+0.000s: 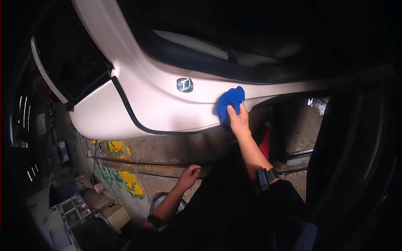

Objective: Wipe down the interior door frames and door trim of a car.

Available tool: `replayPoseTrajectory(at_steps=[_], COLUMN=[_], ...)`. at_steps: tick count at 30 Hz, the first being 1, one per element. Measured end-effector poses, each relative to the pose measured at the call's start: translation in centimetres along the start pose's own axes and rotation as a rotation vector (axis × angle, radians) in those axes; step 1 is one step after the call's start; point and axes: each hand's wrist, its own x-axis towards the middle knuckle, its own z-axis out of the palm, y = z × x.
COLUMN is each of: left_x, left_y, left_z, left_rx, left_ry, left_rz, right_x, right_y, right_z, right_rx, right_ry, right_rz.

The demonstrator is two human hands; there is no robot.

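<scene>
My right hand [239,120] grips a bunched blue cloth [228,105] and presses it on the white painted body panel of a car door opening [150,103]. A door striker latch [184,85] sits on the same panel, to the left of the cloth. Black rubber weatherstrip [125,106] runs down the panel's left side and under it. Below the panel, my left hand [189,176] hangs in the air with its fingers loosely curled, touching nothing that shows. Black bands circle both wrists.
A dark car door [348,144] stands at the right. On the worn floor with yellow and green paint [132,182] lie a dark cable and a metal rail [150,164]. At lower left are a cardboard box [115,217] and a compartment tray [73,208]. Something round stands behind my left forearm.
</scene>
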Motion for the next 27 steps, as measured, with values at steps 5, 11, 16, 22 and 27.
replayPoseTrajectory(at_steps=[5,11,16,22,27], left_x=[4.4,6.7,8.0,8.6,8.9], left_y=[9.7,12.3,12.4,13.5,12.1], left_z=[-1.7,-2.3,-1.6,-0.5,0.3], left_rx=[-0.380,-0.463,-0.463,-0.713,-0.698], left_ry=[0.061,0.138,0.125,0.153,0.101], left_rz=[0.089,0.050,-0.078,0.038,-0.058], right_x=[5.0,6.0,6.1,2.3,4.1], right_y=[-5.7,0.0,4.5,-5.4,-1.2], right_z=[10.3,2.7,-2.8,8.2,4.8], right_rx=[-0.207,-0.592,-0.656,-0.338,-0.413], right_ry=[-0.112,-0.166,0.053,-0.385,-0.285], right_rz=[-0.399,-0.410,-0.279,-0.400,-0.473])
